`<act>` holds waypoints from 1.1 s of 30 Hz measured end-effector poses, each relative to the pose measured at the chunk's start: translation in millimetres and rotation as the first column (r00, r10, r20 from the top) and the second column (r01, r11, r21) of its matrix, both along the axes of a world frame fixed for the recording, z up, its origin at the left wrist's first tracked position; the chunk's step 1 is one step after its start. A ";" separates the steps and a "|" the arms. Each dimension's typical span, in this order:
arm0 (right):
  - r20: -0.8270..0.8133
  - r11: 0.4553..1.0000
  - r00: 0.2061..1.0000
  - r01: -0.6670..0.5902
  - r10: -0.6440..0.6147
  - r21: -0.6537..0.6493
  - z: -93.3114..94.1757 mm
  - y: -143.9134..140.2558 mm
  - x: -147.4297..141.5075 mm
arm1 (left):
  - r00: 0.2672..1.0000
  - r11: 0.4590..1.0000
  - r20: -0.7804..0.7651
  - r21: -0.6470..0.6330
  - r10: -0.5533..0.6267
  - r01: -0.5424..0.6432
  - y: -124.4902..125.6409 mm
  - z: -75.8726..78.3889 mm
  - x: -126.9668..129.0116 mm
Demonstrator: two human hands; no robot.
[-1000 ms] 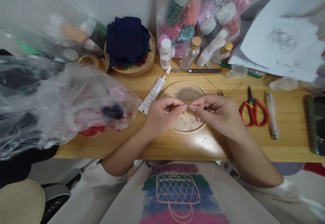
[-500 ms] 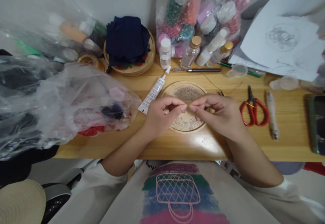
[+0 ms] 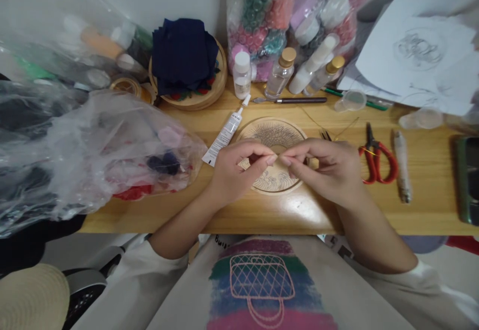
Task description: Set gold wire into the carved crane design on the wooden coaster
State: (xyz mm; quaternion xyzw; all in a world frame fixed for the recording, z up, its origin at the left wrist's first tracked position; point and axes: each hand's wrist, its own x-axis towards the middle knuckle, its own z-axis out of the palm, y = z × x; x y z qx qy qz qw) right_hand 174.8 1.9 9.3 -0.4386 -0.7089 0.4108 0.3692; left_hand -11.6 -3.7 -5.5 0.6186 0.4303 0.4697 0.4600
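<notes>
My left hand (image 3: 239, 170) and my right hand (image 3: 324, 167) meet fingertip to fingertip, each closed in a pinch of thumb and forefinger. Whatever lies between the fingertips is too small to make out. Beneath them, on the table, is a round wooden disc (image 3: 277, 129) with fine dark line drawings, partly covered by my hands. A white glue tube (image 3: 224, 135) with a pointed nozzle lies just beyond my left hand. Beyond my right hand are thin wire pieces (image 3: 346, 129). Red-handled pliers (image 3: 377, 158) rest to the right, a bit of yellow wire across them.
A clear plastic bag (image 3: 112, 145) covers the table's left side. Navy cloth pieces (image 3: 183, 55) sit on a round wooden box (image 3: 222, 68). Small bottles (image 3: 280, 78), a dark-handled tool (image 3: 301, 100) and drawing papers (image 3: 415, 70) line the back. A white pen-like tool (image 3: 402, 167) and a phone (image 3: 469, 180) lie right.
My fingertips stay pinched close together, with the right hand shifted very slightly right. The view has moved a little; the things on the table lie as before.
</notes>
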 end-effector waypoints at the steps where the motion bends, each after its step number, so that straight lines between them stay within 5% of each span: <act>1: 0.002 1.000 1.000 -0.002 0.002 0.002 -0.2 0.0 -0.1 | 1.000 1.000 -0.004 -0.007 -0.001 0.001 0.0 0.0 -0.1; 9: 0.003 0.997 1.000 0.006 -0.005 -0.083 -0.6 1.4 0.6 | 0.999 0.984 0.036 -0.177 0.028 -0.021 -0.4 2.0 1.8; 16: 0.054 0.992 0.993 0.110 -0.107 -0.064 -1.0 3.2 2.6 | 0.948 0.862 0.257 -0.506 0.189 -0.034 5.3 -3.5 1.3; 23: 0.238 0.978 0.967 0.035 -0.084 0.204 -3.0 2.5 2.2 | 0.942 0.820 0.274 -0.573 0.195 -0.003 6.2 -4.7 1.2; 33: 0.265 0.957 0.964 -0.063 -0.014 0.282 -4.4 4.5 1.9 | 0.966 0.827 0.213 -0.562 0.144 0.001 2.2 -2.7 1.0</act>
